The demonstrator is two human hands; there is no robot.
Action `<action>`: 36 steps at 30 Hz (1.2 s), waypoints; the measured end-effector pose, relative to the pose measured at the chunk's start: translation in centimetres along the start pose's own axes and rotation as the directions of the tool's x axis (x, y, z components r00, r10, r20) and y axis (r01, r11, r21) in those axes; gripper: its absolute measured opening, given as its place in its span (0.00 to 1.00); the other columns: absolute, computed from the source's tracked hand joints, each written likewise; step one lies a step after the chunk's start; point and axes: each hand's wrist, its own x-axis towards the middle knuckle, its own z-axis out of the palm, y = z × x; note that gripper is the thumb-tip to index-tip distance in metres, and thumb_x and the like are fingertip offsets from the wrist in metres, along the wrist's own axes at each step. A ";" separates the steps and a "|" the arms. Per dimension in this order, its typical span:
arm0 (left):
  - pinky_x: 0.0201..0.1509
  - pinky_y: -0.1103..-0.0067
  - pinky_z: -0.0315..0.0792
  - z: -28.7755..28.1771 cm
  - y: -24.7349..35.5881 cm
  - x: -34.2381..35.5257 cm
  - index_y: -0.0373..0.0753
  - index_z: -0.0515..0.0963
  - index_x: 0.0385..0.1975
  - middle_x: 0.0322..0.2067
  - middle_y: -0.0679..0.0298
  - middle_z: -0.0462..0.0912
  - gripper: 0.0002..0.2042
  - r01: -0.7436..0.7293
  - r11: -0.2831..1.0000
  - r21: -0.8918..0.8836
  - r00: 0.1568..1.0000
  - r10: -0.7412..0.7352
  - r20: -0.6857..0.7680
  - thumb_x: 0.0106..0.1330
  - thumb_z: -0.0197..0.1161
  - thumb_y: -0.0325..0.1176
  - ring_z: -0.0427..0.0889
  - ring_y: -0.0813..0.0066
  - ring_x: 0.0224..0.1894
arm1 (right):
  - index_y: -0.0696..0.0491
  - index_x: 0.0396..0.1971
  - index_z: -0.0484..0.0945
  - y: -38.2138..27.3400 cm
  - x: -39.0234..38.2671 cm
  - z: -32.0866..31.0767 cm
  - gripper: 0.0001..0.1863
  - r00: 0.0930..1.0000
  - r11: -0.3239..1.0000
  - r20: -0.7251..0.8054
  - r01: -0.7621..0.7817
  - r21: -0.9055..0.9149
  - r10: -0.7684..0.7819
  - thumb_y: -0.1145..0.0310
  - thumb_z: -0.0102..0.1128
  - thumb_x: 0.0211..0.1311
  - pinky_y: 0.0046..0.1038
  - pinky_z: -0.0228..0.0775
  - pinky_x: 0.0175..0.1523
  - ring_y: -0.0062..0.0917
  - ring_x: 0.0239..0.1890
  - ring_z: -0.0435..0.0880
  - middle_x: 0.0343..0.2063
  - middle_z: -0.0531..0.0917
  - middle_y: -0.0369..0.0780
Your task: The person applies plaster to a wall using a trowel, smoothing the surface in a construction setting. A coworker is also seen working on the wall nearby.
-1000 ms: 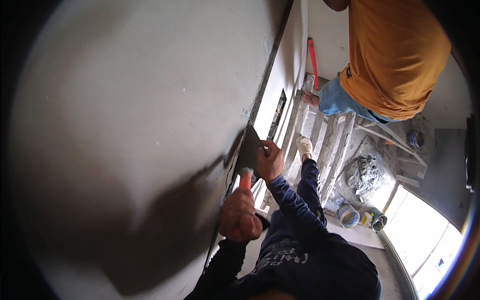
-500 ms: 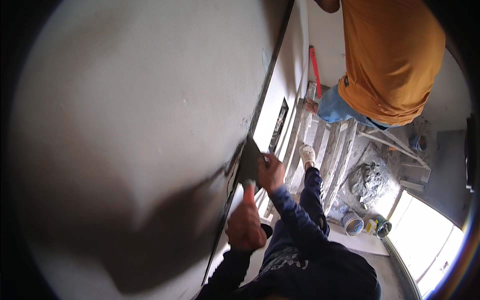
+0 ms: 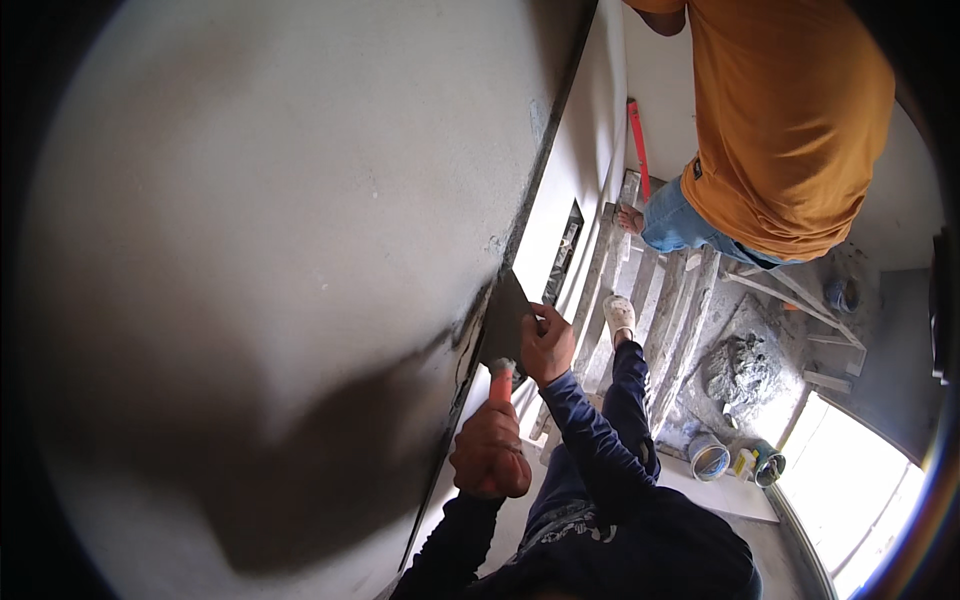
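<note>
My left hand [image 3: 488, 450] is wrapped round the red-orange handle [image 3: 502, 385] of what looks like a trowel. Its dark flat blade [image 3: 505, 315] lies along the seam [image 3: 462, 365] at the edge of the grey plastered wall [image 3: 250, 200], where a ragged crack shows. My right hand [image 3: 547, 347] is just above and right of my left, thumb and fingers closed on the blade's right edge. How the blade meets the seam underneath is hidden.
A co-worker in an orange shirt [image 3: 780, 120] stands ahead on wooden planks [image 3: 680, 310]. Around them are a red level [image 3: 637, 145], a recessed opening [image 3: 562, 255] in the wall, a mortar heap [image 3: 740, 365], buckets [image 3: 708, 458] and a bright window [image 3: 840, 490]. My shoe [image 3: 618, 315] rests among the planks.
The whole view has shifted slightly, so things sit a little lower and to the right. Both hands keep their hold on the tool, with little movement relative to the seam.
</note>
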 end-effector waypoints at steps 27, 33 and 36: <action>0.32 0.71 0.71 1.5 -3.1 2.0 0.38 0.60 0.13 0.12 0.62 0.65 0.16 0.236 0.971 -0.040 0.966 -0.238 -0.096 0.64 0.52 0.31 0.65 0.75 0.18 | 0.55 0.41 0.81 1.4 3.9 0.2 0.15 0.993 0.992 -0.115 0.007 -0.126 -0.021 0.63 0.57 0.58 0.36 0.74 0.34 0.39 0.26 0.84 0.22 0.84 0.47; 0.28 0.70 0.75 -0.2 -0.6 0.7 0.35 0.66 0.16 0.15 0.62 0.73 0.11 0.110 0.993 -0.045 0.969 -0.097 0.227 0.61 0.53 0.25 0.75 0.65 0.16 | 0.58 0.39 0.80 0.9 0.3 -3.2 0.12 0.997 0.998 -0.046 -0.056 -0.034 0.054 0.67 0.58 0.58 0.31 0.62 0.22 0.27 0.14 0.74 0.14 0.77 0.42; 0.29 0.68 0.76 1.2 0.5 1.8 0.35 0.66 0.15 0.16 0.61 0.74 0.10 0.062 0.997 -0.047 0.989 -0.055 0.139 0.59 0.52 0.23 0.76 0.65 0.17 | 0.61 0.41 0.79 -1.2 1.3 -3.0 0.13 0.999 0.995 -0.027 -0.040 0.088 0.043 0.70 0.56 0.59 0.27 0.59 0.21 0.19 0.14 0.70 0.13 0.76 0.40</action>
